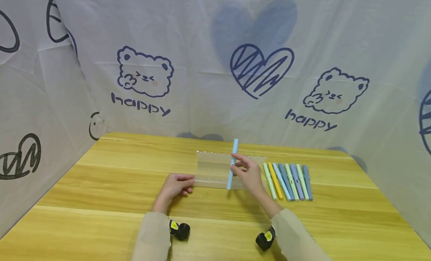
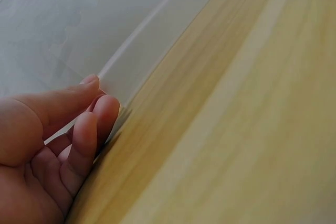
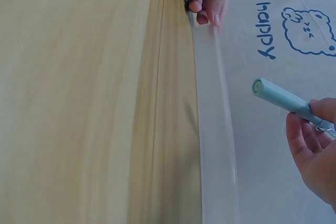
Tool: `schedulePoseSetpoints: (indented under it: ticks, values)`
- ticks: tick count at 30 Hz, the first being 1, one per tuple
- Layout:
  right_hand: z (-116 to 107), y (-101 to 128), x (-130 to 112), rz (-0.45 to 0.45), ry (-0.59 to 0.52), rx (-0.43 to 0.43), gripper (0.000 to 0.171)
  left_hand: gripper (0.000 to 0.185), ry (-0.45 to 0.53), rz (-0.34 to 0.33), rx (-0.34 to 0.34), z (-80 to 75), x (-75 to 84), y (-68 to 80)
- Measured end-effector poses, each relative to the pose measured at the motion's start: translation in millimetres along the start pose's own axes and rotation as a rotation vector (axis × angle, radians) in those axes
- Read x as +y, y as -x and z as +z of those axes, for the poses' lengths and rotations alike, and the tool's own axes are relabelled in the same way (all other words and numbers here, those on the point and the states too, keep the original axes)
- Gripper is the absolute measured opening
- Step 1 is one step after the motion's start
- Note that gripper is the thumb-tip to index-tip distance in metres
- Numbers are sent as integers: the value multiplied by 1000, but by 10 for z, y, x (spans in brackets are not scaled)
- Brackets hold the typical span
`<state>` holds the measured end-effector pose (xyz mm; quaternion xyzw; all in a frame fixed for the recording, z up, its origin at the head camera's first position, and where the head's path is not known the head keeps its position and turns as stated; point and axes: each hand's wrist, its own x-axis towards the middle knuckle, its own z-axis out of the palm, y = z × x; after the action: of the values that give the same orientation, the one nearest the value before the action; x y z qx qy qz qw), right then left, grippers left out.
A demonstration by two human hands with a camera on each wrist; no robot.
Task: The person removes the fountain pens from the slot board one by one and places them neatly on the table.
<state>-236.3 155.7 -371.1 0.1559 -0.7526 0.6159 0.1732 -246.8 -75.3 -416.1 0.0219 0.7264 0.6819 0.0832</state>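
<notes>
My left hand (image 1: pixel 176 186) pinches the near left corner of a clear plastic pen case (image 1: pixel 211 167) between thumb and fingers. In the left wrist view, the thumb lies on top of the plastic (image 2: pixel 149 22). My right hand (image 1: pixel 250 176) holds a light blue pen (image 1: pixel 230 179) by its middle, raised over the case and tilted nearly upright. One round end of this pen (image 3: pixel 270 93) points away from the fingers in the right wrist view, and a clip shows near the grip. The case has a wavy far edge and stands partly folded up.
A row of several pens (image 1: pixel 292 182) in green, yellow, blue and purple lies side by side right of the case. The wooden table (image 1: pixel 111 201) meets a white printed cloth (image 1: pixel 198 85) at the back. Each wrist wears a small black camera (image 1: pixel 182 231).
</notes>
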Motion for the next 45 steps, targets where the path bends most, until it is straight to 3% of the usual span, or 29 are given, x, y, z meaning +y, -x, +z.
schedulePoseSetpoints:
  ticks: [14, 21, 31, 37, 45]
  values:
    - [-329, 60, -21, 40, 71, -11, 34, 26, -2, 1, 4, -3, -5, 1]
    - [-497, 90, -28, -4, 86, -5, 33, 27, -11, 11, 3, -18, -14, -3]
    - [-830, 136, 46, 46, 225, 25, 34, 25, -22, -1, 10, -11, -7, -9]
    - [-1047, 171, 81, 21, 338, 42, 33, 25, -26, -7, 6, -5, -3, -23]
    - [-1319, 179, 132, 31, 406, 63, 33, 25, -34, -12, 8, -1, 4, -20]
